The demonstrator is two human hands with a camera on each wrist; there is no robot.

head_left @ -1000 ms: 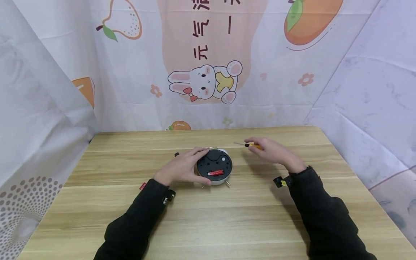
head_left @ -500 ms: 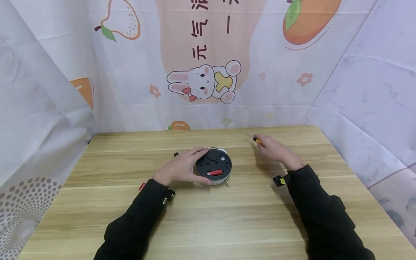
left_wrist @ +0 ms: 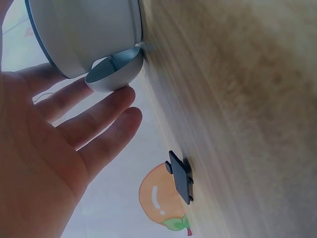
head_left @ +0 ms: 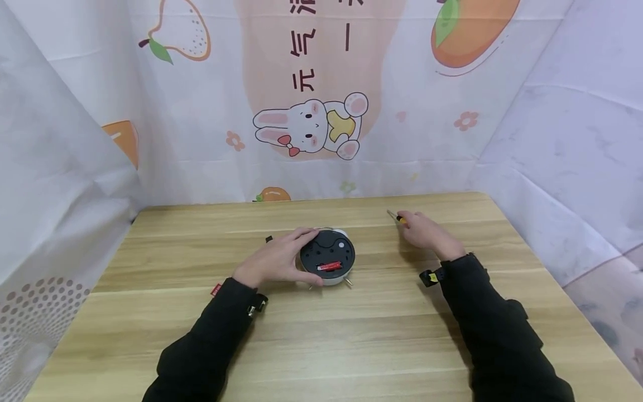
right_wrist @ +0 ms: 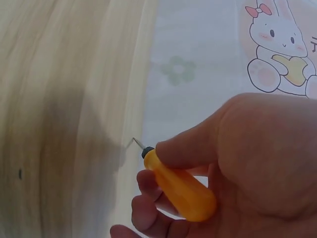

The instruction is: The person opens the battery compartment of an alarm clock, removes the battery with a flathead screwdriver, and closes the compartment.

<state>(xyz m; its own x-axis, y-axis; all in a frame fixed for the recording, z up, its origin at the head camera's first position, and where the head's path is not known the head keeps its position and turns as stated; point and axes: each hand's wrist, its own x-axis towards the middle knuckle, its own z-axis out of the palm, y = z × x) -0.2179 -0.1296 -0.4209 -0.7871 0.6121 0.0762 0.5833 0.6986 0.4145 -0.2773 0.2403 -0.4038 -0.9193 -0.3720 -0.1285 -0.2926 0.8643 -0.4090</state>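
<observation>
A round twin-bell alarm clock lies face down on the table, its black back up and a red battery in the uncovered slot. My left hand holds the clock from its left side, thumb at the near edge and fingers at the far one. In the left wrist view, fingertips lie along the clock's white bell. Right of the clock, my right hand grips a small screwdriver by its yellow-orange handle. The thin shaft points away from me, its tip close over the tabletop near the back edge.
A small black battery cover lies on the wooden table beyond my left hand, mostly hidden in the head view. A printed curtain hangs right behind the table's back edge, with more cloth on both sides.
My right hand has moved right and slightly away from the clock with the screwdriver, its tip now nearer the back edge. My left hand stays on the clock; the head view has shifted slightly.
</observation>
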